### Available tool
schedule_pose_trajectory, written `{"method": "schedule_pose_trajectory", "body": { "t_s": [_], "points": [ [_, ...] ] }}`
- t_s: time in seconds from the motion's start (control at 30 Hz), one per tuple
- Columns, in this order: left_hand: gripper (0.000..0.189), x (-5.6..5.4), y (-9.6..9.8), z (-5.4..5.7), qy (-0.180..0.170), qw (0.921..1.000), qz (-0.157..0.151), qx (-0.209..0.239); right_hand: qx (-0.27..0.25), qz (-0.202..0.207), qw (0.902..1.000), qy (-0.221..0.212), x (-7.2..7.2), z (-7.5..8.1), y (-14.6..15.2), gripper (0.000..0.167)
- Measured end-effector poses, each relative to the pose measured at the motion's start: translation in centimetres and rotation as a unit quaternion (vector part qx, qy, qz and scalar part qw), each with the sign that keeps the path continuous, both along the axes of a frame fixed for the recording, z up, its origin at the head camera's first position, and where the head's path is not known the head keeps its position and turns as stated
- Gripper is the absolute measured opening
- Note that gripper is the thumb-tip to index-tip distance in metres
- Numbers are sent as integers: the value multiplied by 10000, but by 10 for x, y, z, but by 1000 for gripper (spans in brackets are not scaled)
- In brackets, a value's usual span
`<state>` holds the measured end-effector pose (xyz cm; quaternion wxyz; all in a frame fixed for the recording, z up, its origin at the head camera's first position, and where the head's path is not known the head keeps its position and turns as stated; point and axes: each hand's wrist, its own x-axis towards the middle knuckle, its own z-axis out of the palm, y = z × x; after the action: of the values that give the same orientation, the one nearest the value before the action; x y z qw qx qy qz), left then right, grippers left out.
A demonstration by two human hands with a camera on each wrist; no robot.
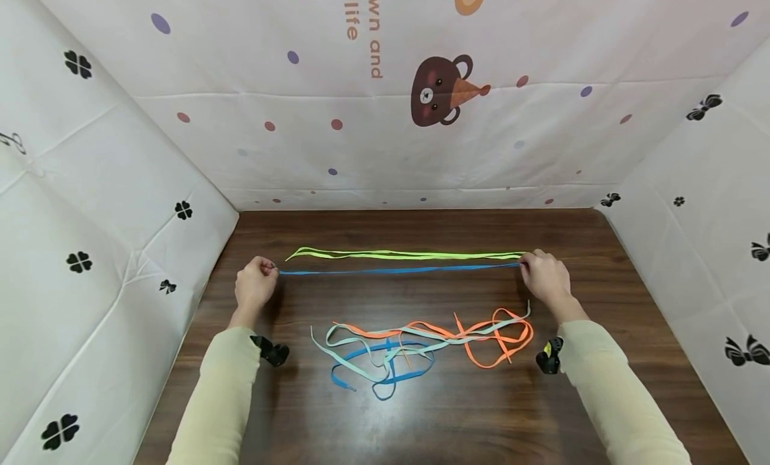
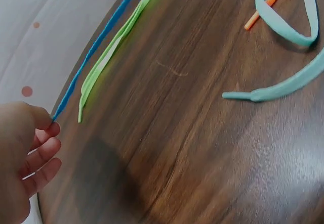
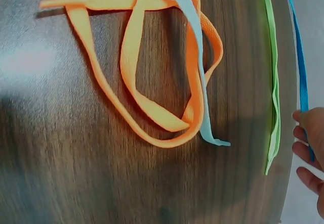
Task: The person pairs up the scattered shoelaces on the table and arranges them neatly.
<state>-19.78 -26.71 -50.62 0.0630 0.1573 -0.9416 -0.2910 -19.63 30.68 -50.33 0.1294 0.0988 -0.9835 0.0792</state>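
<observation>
A blue shoelace (image 1: 397, 270) stretches nearly straight between my two hands. My left hand (image 1: 255, 284) pinches one end between thumb and forefinger, the other fingers loosely bent in the left wrist view. At the opposite end my right hand (image 1: 546, 276) pinches the same lace, and a short tail of it (image 3: 311, 155) hangs past the fingertips. Alongside runs a yellow-green shoelace (image 1: 397, 255), doubled into long strands on the table. In the head view the blue lace appears on the near side of it.
Nearer me on the brown wooden table (image 1: 457, 418) lies a loose tangle: an orange shoelace (image 1: 529, 335), a pale mint shoelace (image 1: 345, 363) and another blue shoelace (image 1: 415, 375). Patterned white sheets (image 1: 361, 151) wall the table at the back and both sides.
</observation>
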Motion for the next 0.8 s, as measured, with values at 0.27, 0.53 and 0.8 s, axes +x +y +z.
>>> {"method": "schedule_pose_trajectory", "body": {
  "t_s": [0.27, 0.53, 0.8],
  "points": [
    [11, -10, 11, -4, -6, 10000, 56, 10, 158, -600, 9964, -574, -1, -3, 1, 16],
    [11, -16, 15, -6, -61, 9999, 100, -29, 200, -847, 9927, -833, -1, -11, 7, 20],
    [10, -16, 18, -10, -208, 9997, 73, -48, 92, -929, 9901, -1045, 0, -17, 10, 19]
  ]
}}
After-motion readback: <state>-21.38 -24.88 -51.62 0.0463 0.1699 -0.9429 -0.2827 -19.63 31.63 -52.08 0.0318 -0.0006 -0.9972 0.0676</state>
